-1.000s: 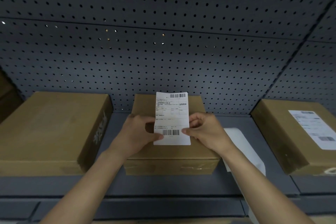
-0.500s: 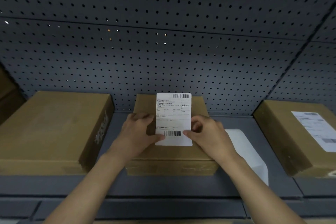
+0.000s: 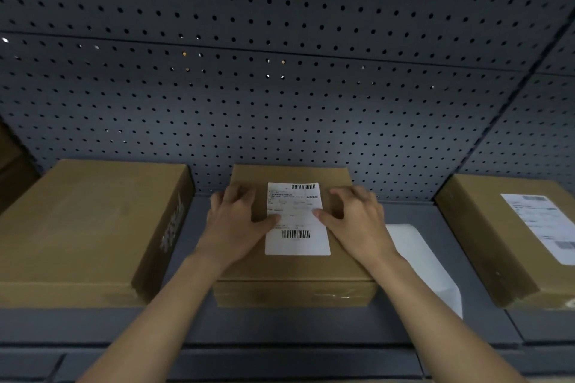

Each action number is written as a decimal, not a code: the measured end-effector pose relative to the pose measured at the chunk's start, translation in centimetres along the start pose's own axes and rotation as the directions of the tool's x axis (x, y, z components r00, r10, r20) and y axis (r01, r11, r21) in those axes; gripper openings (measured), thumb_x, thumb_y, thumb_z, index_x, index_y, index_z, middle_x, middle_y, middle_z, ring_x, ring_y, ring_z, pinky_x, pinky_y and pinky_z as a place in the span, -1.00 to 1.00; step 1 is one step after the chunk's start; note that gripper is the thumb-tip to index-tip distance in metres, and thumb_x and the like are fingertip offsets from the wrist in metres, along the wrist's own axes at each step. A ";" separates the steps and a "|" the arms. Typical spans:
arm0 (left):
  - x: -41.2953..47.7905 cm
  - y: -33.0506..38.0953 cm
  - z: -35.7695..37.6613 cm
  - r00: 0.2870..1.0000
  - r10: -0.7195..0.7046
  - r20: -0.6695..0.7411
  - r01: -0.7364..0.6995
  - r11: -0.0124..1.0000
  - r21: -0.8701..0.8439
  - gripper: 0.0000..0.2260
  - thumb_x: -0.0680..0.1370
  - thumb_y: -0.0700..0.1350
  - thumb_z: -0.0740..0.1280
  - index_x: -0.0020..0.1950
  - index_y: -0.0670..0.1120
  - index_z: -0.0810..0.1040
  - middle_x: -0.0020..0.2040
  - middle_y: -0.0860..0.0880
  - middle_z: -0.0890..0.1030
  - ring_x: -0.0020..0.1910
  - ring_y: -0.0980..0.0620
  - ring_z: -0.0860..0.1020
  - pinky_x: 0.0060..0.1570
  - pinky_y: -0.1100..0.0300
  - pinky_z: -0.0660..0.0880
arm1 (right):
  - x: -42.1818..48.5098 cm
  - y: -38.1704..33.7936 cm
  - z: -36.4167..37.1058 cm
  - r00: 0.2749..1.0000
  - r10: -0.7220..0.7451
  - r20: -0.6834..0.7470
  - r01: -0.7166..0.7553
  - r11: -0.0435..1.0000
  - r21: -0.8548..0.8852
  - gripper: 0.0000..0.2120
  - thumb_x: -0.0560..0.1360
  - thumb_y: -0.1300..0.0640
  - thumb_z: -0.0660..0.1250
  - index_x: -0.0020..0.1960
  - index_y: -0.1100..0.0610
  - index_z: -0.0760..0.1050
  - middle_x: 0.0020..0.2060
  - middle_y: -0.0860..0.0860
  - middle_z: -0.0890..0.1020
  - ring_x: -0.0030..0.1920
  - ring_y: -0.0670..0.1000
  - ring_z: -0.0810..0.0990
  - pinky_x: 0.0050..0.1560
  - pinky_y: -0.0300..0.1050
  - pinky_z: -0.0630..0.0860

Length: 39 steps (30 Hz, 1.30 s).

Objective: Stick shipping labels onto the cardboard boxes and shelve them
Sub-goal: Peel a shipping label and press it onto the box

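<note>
**Two hands press a shipping label flat on a cardboard box**

A head-worn camera looks down at a dark grey shelf [image 3: 280, 326] backed by a pegboard wall [image 3: 280, 87]. The middle cardboard box [image 3: 295, 274] sits straight ahead on the shelf; a white shipping label [image 3: 297, 218], with a barcode at its far end and another towards its near end, lies flat on the box top, roughly centred.

The left hand [image 3: 236, 221] rests on the cardboard just left of the label, fingers spread and fairly straight, thumb touching the label's left edge; the right hand [image 3: 357, 221] mirrors it on the right, fingers loosely arched with tips on the box, thumb on the label's right edge; neither hand grips anything.

To the left, near but apart, stands a larger cardboard box [image 3: 87, 227] with no label visible on top; to the far right sits a labelled cardboard box [image 3: 485, 246]; between that box and the middle one lies a blank white sheet [image 3: 426, 264], possibly peeled backing, though this cannot be told.

The step in hand appears to be sticking the label down; the next move likely calls for smoothing from the middle towards the near and far ends so the corners bond without creases; the larger box seems to be unlabelled yet.
</note>
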State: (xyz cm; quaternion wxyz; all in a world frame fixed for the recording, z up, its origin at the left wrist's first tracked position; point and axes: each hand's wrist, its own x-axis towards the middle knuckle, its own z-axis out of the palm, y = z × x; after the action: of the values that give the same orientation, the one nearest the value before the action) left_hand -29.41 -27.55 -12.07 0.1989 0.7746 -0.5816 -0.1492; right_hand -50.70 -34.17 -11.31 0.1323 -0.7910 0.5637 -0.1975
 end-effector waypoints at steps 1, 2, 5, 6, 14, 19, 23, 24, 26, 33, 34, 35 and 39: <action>0.4 0.2 0.0 1.000 -0.003 -0.016 0.004 1.000 0.010 -0.33 0.50 0.31 0.27 0.49 -0.04 0.33 0.50 -0.07 0.23 0.43 -0.21 0.14 0.42 -0.08 0.21 | 0.4 -0.1 0.2 1.000 -0.003 -0.005 0.003 1.000 -0.015 -0.42 0.51 -0.24 0.32 0.42 0.03 0.41 0.30 0.05 0.45 0.32 0.12 0.33 0.29 -0.03 0.25; 0.8 0.2 0.0 1.000 -0.011 -0.029 0.011 1.000 0.015 -0.34 0.51 0.31 0.27 0.49 -0.04 0.33 0.49 -0.08 0.24 0.41 -0.21 0.16 0.41 -0.08 0.22 | 0.8 -0.1 0.3 1.000 -0.007 -0.010 0.007 1.000 -0.030 -0.43 0.51 -0.24 0.31 0.42 0.04 0.41 0.29 0.06 0.45 0.31 0.12 0.34 0.29 -0.01 0.25; 1.9 0.4 -0.2 0.998 -0.036 -0.052 0.038 0.999 0.021 -0.38 0.52 0.28 0.28 0.47 -0.03 0.34 0.43 -0.10 0.26 0.36 -0.22 0.20 0.38 -0.09 0.25 | 2.3 -0.2 0.7 1.000 -0.012 -0.019 0.011 0.999 -0.049 -0.49 0.53 -0.23 0.29 0.35 0.06 0.46 0.25 0.08 0.46 0.27 0.14 0.35 0.26 0.01 0.27; 2.3 0.5 -0.3 0.997 -0.045 -0.059 0.047 0.999 0.025 -0.39 0.52 0.27 0.28 0.47 -0.03 0.35 0.42 -0.11 0.27 0.35 -0.23 0.20 0.38 -0.10 0.27 | 2.8 -0.2 0.8 1.000 -0.007 -0.024 0.006 0.999 -0.051 -0.53 0.54 -0.21 0.30 0.30 0.06 0.48 0.23 0.08 0.46 0.26 0.15 0.36 0.24 0.00 0.27; 5.1 0.6 -0.5 0.985 -0.096 -0.146 0.096 0.995 -0.006 -0.53 0.52 0.20 0.33 0.32 -0.03 0.42 0.30 -0.16 0.31 0.28 -0.27 0.27 0.29 -0.16 0.37 | 5.9 0.1 1.5 0.996 0.037 -0.076 -0.041 0.998 -0.054 -0.66 0.53 -0.21 0.30 0.04 0.06 0.53 0.07 0.07 0.46 0.14 0.13 0.37 0.14 -0.04 0.30; 5.1 0.2 -0.1 0.982 -0.100 -0.161 0.094 0.995 -0.042 -0.57 0.51 0.22 0.33 0.26 0.00 0.44 0.27 -0.13 0.32 0.25 -0.24 0.30 0.26 -0.17 0.40 | 6.1 0.4 1.9 0.994 0.028 -0.102 -0.032 0.999 -0.038 -0.66 0.52 -0.21 0.32 0.05 0.05 0.53 0.06 0.06 0.46 0.16 0.12 0.36 0.14 -0.04 0.29; 4.7 -0.1 -0.6 0.987 -0.084 -0.138 0.072 0.994 -0.087 -0.53 0.53 0.16 0.34 0.36 -0.01 0.40 0.33 -0.15 0.29 0.32 -0.25 0.29 0.31 -0.16 0.37 | 6.1 0.4 1.8 0.994 0.015 -0.110 -0.023 0.997 -0.072 -0.67 0.52 -0.21 0.31 0.06 0.04 0.53 0.05 0.05 0.47 0.16 0.11 0.38 0.12 -0.04 0.21; 4.4 -0.4 -0.5 0.988 -0.083 -0.132 0.065 0.989 -0.136 -0.51 0.54 0.12 0.35 0.41 -0.02 0.35 0.36 -0.15 0.26 0.34 -0.25 0.28 0.34 -0.14 0.36 | 5.9 0.3 1.7 0.994 -0.002 -0.113 -0.008 0.996 -0.089 -0.68 0.53 -0.19 0.31 0.08 0.05 0.54 0.05 0.04 0.47 0.16 0.11 0.39 0.11 -0.05 0.19; 3.3 -1.2 -0.3 0.988 -0.087 -0.132 0.054 0.971 -0.233 -0.44 0.54 0.05 0.37 0.48 -0.03 0.26 0.41 -0.15 0.23 0.39 -0.24 0.28 0.39 -0.09 0.31 | 5.4 0.3 1.5 0.990 -0.072 -0.125 0.059 0.993 -0.099 -0.70 0.55 -0.12 0.31 0.13 0.07 0.55 0.06 0.03 0.49 0.17 0.09 0.41 0.10 -0.08 0.15; 0.3 -3.0 0.2 0.990 -0.140 0.005 0.125 0.861 -0.494 -0.50 0.60 0.03 0.31 0.50 0.06 0.24 0.37 0.01 0.38 0.39 -0.03 0.37 0.30 0.19 0.32 | 2.2 -0.6 1.8 0.852 -0.487 0.191 0.513 0.851 -0.116 -0.44 0.62 -0.18 0.06 0.48 0.14 0.37 0.46 0.09 0.39 0.48 0.10 0.30 0.54 0.01 0.11; 0.3 -3.2 0.4 0.991 -0.133 0.010 0.118 0.844 -0.524 -0.64 0.61 0.02 0.29 0.38 0.11 0.32 0.29 0.08 0.46 0.29 0.04 0.46 0.21 0.30 0.39 | 1.9 -0.9 1.7 0.836 -0.480 0.266 0.524 0.841 -0.132 -0.35 0.60 -0.24 -0.05 0.53 0.13 0.27 0.53 0.08 0.27 0.54 0.06 0.17 0.56 -0.08 -0.04; 0.2 -3.2 0.6 0.991 -0.128 0.025 0.120 0.824 -0.554 -0.74 0.62 0.00 0.27 0.28 0.15 0.32 0.17 0.17 0.50 0.16 0.16 0.51 0.09 0.43 0.42 | 1.7 -1.1 1.6 0.818 -0.470 0.331 0.537 0.831 -0.148 -0.27 0.56 -0.29 -0.17 0.57 0.12 0.16 0.58 0.08 0.15 0.58 0.02 0.04 0.55 -0.13 -0.15; -0.1 -2.9 0.7 0.994 -0.097 0.044 0.101 0.725 -0.681 -0.75 0.64 -0.05 0.25 0.27 0.19 0.30 0.10 0.28 0.51 0.06 0.31 0.52 -0.06 0.49 0.43 | 1.0 -1.5 1.2 0.759 -0.402 0.512 0.553 0.813 -0.182 -0.19 0.48 -0.32 -0.35 0.60 0.09 -0.16 0.58 0.02 -0.20 0.55 -0.10 -0.34 0.55 -0.10 -0.31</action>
State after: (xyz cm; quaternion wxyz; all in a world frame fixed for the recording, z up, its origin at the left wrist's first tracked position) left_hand -27.36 -26.89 -14.09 0.4593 0.6771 -0.4445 -0.3647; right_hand -48.64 -34.63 -11.54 0.0725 -0.9437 0.3175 0.0584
